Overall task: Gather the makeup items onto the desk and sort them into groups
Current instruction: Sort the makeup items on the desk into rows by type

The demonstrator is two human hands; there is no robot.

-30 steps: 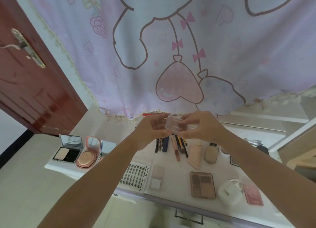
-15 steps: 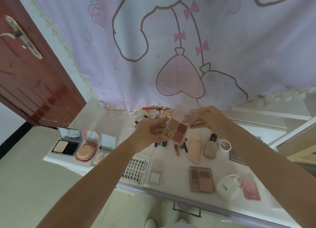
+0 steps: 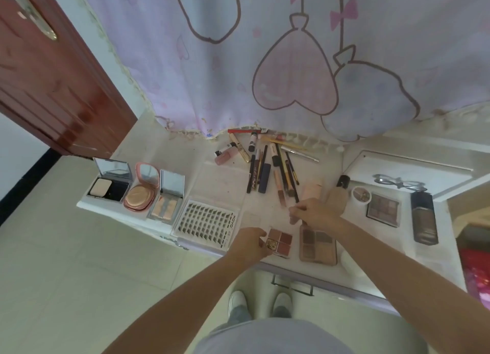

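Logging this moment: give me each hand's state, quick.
Left hand: grips the small four-pan palette at the desk's front edge.
Right hand: pinches something small and clear; cannot tell what.

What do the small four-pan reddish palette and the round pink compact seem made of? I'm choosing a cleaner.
The small four-pan reddish palette, held by the left hand, looks like clear glossy plastic: its edges look see-through. The round pink compact seems smooth pink plastic with a glass mirror in its lid, which reflects light.
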